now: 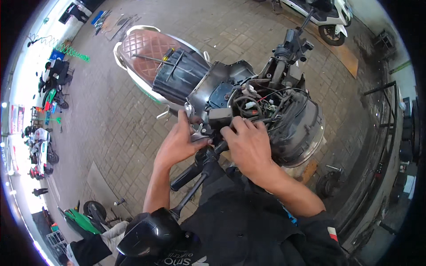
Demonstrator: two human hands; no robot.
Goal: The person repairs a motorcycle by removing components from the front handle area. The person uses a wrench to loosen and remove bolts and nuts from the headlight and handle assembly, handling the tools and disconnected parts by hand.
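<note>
Here's the left hand (177, 141), half-open, thumb and index finger spread about a silver metal fitting (199, 133); I can't tell whether it's pinched. The right hand (247, 145) is curled, fingertips down by the black handlebar (216, 149), exact hold hidden. That fitting sits toward the handlebar's near end, just beside a boxy black housing (220, 116). Bare cables (266, 105) tangle above a rounded, dark plastic shell (299, 135), and the scooter's seat (140, 46) shows brown diamond quilting.
</note>
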